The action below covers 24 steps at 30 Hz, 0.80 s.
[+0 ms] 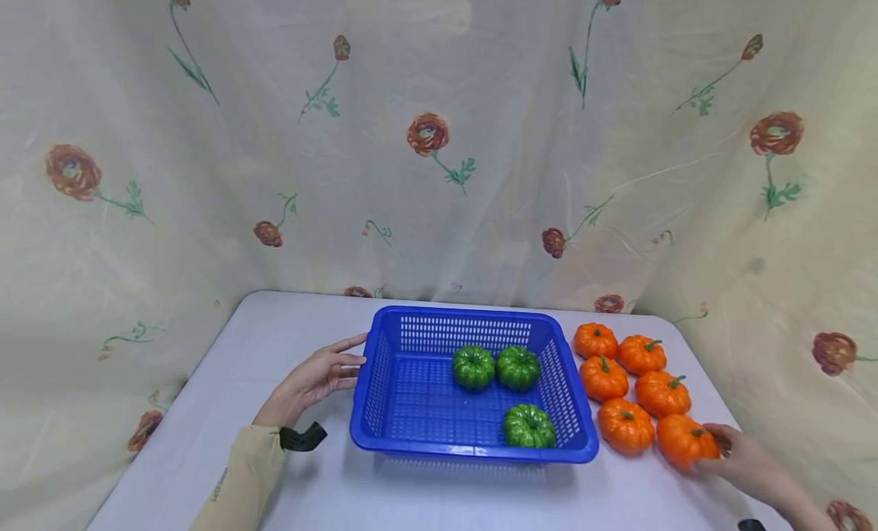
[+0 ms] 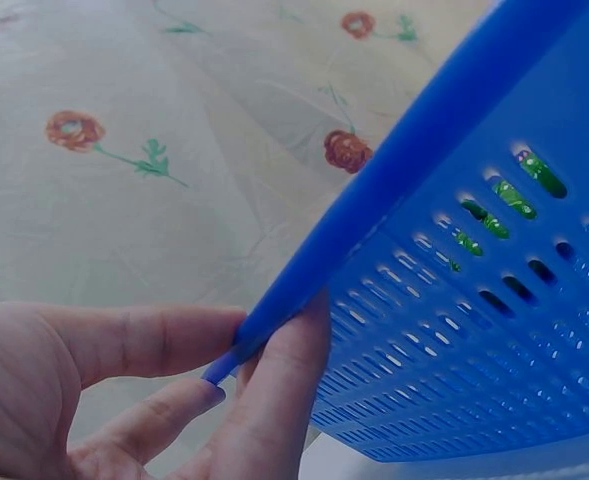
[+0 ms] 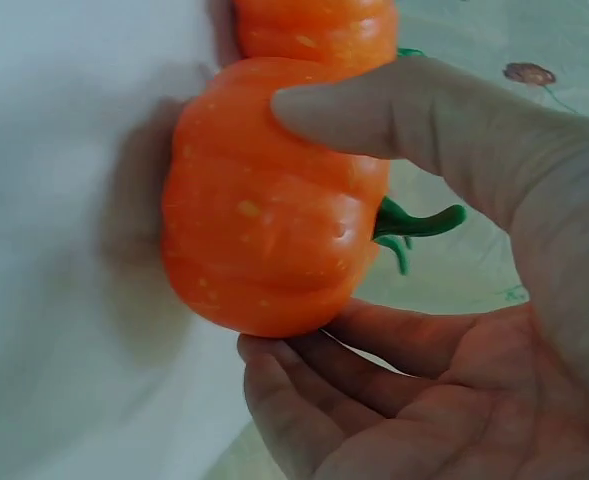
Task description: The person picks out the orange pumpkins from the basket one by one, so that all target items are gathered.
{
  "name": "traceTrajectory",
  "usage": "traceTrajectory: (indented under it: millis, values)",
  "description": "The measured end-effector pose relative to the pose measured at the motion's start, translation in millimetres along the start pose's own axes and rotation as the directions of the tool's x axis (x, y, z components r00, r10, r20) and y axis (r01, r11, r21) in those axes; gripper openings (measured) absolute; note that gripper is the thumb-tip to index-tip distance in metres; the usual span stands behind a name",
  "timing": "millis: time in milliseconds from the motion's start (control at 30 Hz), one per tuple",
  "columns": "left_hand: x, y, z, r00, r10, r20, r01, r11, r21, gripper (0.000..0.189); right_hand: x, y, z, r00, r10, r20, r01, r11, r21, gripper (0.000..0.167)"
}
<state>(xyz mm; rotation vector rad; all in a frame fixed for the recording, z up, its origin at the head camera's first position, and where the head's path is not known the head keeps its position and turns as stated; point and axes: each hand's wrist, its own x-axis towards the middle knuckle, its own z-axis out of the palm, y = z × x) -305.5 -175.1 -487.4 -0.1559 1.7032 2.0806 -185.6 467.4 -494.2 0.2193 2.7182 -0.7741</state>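
A blue plastic basket [image 1: 439, 449] with slotted walls stands on the table, and three green pumpkins lie inside: two side by side toward the back [image 1: 473, 367] and one at the front right [image 1: 529, 427]. My left hand [image 1: 318, 377] pinches the basket's left rim [image 2: 374, 200] between thumb and fingers. At the table's right side my right hand [image 1: 744, 462] grips an orange pumpkin [image 3: 264, 210], thumb on one side and fingertips on the opposite side. Its green stem [image 3: 419, 220] points toward the palm.
Several other orange pumpkins [image 1: 626, 426] stand in two rows right of the basket, the nearest close beside the gripped one. A white-covered table [image 1: 288, 318] carries everything. Flower-printed cloth [image 1: 480, 234] hangs behind and along both sides.
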Motion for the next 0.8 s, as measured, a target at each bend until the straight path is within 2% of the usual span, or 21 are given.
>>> traceTrajectory:
  millis: [133,300,400,500,600,700,733,800]
  values:
    - [0.0,-1.0,-0.2,1.0,0.002,-0.004,-0.002,1.0,0.0,0.059,1.7,-5,3,0.999,0.037,0.012,-0.037,0.999,-0.001,0.097]
    - [0.6,-1.6,-0.5,1.0,0.011,-0.01,-0.011,1.0,0.024,0.059,2.9,-11,7,1.0,0.03,-0.006,-0.03,0.999,-0.01,0.097]
    - [1.8,-3.4,-2.4,0.999,0.04,-0.008,-0.04,0.997,0.065,0.058,5.5,-12,9,1.0,0.021,-0.014,-0.021,1.0,-0.018,0.096]
    - [0.6,-8.0,-6.3,0.997,0.074,0.025,-0.077,0.984,0.16,0.056,7.2,-12,8,1.0,0.01,-0.013,-0.01,1.0,-0.024,0.096]
    - [-3.9,-12.0,-14.4,0.993,0.075,0.091,-0.098,0.952,0.29,0.055,9.3,-12,6,1.0,0.013,-0.015,-0.013,1.0,-0.002,0.098]
    - [-12.2,-7.9,-26.3,0.988,0.012,0.152,-0.077,0.9,0.429,0.061,11.0,-17,0,0.998,-0.001,-0.059,0.003,0.999,0.036,0.095]
    - [-15.1,-4.2,-30.9,0.988,-0.015,0.155,-0.062,0.877,0.476,0.064,11.2,-20,-4,0.996,-0.019,-0.084,0.023,0.999,0.041,0.092]
    - [-22.0,6.7,-38.8,0.991,-0.06,0.12,-0.021,0.814,0.581,0.072,11.8,-28,-12,0.986,-0.08,-0.148,0.083,0.996,0.015,0.085]
